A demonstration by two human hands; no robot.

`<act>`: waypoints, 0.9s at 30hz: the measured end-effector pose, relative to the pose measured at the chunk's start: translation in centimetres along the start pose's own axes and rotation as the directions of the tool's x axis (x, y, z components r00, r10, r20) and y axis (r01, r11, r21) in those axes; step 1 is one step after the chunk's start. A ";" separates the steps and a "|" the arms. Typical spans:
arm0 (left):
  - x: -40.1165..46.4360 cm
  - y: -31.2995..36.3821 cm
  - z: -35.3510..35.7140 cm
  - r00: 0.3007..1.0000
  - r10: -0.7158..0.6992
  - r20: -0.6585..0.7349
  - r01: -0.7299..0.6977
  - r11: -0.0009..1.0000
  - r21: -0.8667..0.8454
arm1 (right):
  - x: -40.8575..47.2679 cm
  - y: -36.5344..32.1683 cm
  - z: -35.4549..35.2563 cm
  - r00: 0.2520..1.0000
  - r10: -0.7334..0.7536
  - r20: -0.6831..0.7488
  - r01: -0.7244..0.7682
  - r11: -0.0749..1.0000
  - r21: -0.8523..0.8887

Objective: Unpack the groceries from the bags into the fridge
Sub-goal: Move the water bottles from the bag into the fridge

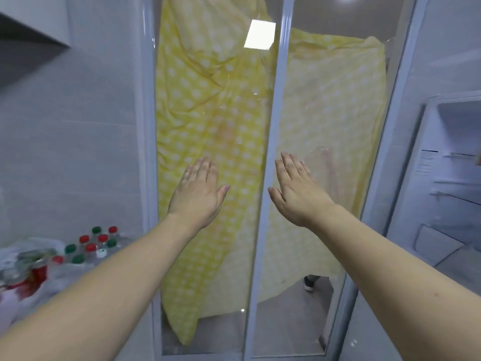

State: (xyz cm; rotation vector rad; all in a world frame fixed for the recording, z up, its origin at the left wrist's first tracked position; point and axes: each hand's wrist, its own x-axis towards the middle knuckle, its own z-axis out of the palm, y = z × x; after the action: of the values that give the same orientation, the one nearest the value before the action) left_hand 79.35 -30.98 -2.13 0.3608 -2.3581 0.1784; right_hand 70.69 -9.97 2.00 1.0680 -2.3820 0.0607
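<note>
Groceries [86, 247] sat at my lower left: a cluster of bottles with red, green and one white cap, standing upright with caps pointing up, their long axes vertical. Just beside them, nearer to me, a white plastic bag [28, 280] lay slumped on the surface with a red-labelled jar [36, 269] inside; its lid faced up.

My left hand [197, 194] was held out flat, fingers [205, 168] straight and together, thumb spread, grasping nothing. My right hand [296, 194] was likewise released, fingers straight and pointing up and forward, holding nothing. Both hands were raised in front of a glass sliding door [322, 295], one on each side of its central white frame bar [270, 152]. Whether the fingertips touched the glass, I could not tell. Behind the glass hung a yellow cloth with white dots [208, 113].

The bottles and bag lay well apart from both hands, below and to the left of my left forearm. The fridge [447, 183] stood open at the right edge, its white shelves and door bins visible, well to the right of my right hand. Open room lay between my two forearms.
</note>
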 end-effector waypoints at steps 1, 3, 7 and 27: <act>-0.3 -1.8 -0.1 1.000 -0.024 0.009 0.024 0.999 0.027 | 0.9 -1.4 0.7 1.000 -0.017 0.014 0.016 1.000 0.023; -1.1 -5.1 -0.2 0.996 -0.076 0.039 0.073 0.995 0.065 | 2.5 -4.1 2.0 0.998 -0.051 0.034 0.049 0.997 0.066; -3.2 -11.0 -0.7 0.980 -0.185 0.071 0.176 0.977 0.124 | 5.7 -9.4 4.5 0.990 -0.127 0.068 0.117 0.984 0.135; -14.3 -27.9 -4.4 0.697 -0.713 0.071 0.621 0.651 0.437 | 15.7 -31.7 12.7 0.734 -0.678 0.034 0.600 0.671 0.434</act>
State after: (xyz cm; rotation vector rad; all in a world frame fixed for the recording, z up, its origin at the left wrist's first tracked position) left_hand 100.70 -53.56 -8.19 1.5089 -2.2258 0.2433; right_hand 78.78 -45.68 -6.75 2.1613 -2.0386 0.2021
